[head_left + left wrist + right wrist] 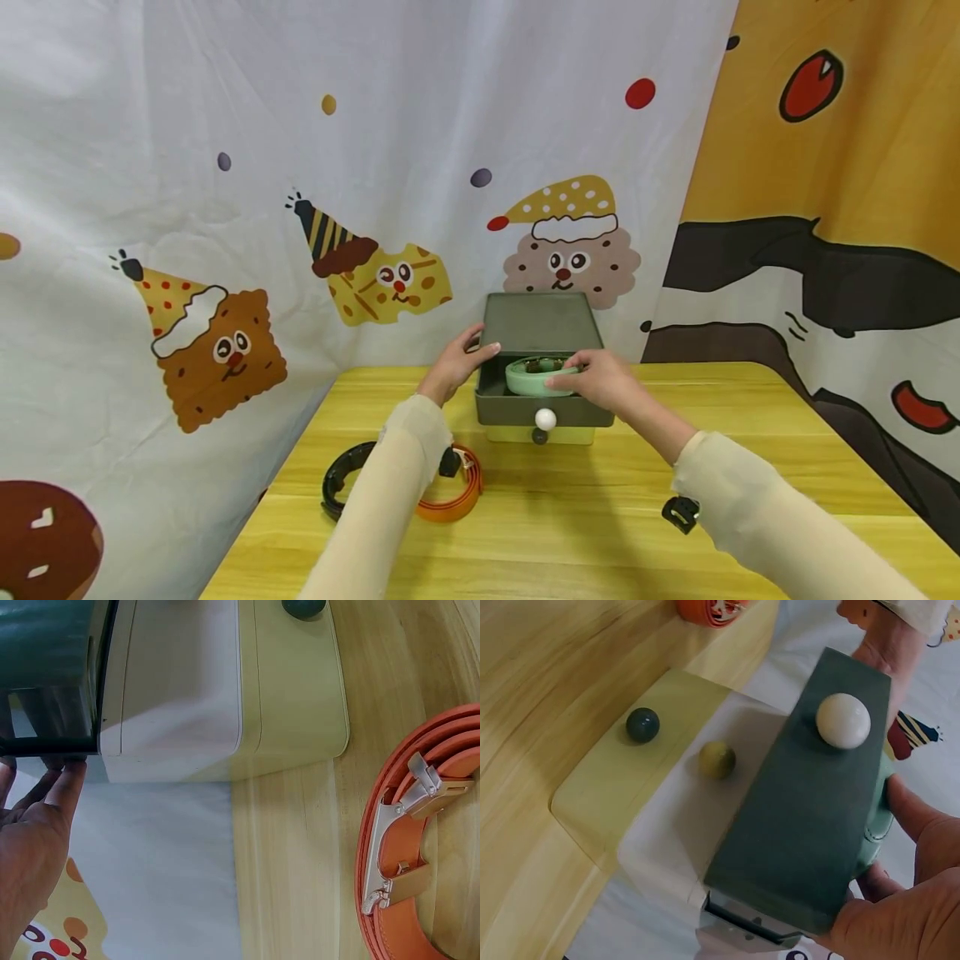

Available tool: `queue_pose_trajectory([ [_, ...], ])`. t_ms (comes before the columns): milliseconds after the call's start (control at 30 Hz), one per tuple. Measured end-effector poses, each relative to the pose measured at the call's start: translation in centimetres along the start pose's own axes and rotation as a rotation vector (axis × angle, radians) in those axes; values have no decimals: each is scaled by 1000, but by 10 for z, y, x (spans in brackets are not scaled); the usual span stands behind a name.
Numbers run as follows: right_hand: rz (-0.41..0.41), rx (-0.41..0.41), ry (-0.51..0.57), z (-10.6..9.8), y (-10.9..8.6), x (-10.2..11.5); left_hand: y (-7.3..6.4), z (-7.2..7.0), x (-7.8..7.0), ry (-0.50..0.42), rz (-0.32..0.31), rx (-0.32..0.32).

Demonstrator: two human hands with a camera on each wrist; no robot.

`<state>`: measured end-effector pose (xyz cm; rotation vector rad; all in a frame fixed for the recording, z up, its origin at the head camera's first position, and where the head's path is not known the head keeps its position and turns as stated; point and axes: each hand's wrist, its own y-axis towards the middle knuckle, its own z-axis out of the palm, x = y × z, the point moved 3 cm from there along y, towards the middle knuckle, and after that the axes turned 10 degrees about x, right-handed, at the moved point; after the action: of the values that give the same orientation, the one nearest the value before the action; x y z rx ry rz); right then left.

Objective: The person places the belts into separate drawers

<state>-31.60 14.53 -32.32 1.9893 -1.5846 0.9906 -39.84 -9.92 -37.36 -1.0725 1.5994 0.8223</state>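
A pale green coiled belt (534,382) lies inside the pulled-out dark green top drawer (517,412) of a small drawer box, its buckle showing within the coil. My right hand (600,382) pinches the coil at its right side, thumb in front and fingers over the rim. Only a sliver of the green belt (874,829) shows past the drawer front in the right wrist view. Fairly straight fingers of my left hand (461,360) touch the left side of the drawer box. From the left wrist view, the left hand (37,836) meets the drawer's side.
An orange coiled belt (450,510) with a metal buckle and a black coiled belt (330,483) lie on the wooden table (570,533), left of the box. Under the top drawer are a white drawer (682,802) and a yellow drawer (607,776). A patterned curtain (420,167) hangs behind.
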Motion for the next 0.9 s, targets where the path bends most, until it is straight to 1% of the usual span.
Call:
queue_pose_trajectory([
  [133, 1, -40, -83, 4, 1, 0, 2, 0, 1, -2, 4, 1],
  [367, -21, -53, -113, 4, -1, -2, 2, -1, 2, -5, 8, -3],
  [500, -34, -67, -87, 1, -2, -2, 2, -1, 1, -1, 11, -4],
  [633, -31, -63, -36, -1, -3, -1, 1, -2, 1, -1, 12, -6],
  [900, -43, -57, 19, -4, -6, 0, 0, 0, 0, -4, 9, 8],
])
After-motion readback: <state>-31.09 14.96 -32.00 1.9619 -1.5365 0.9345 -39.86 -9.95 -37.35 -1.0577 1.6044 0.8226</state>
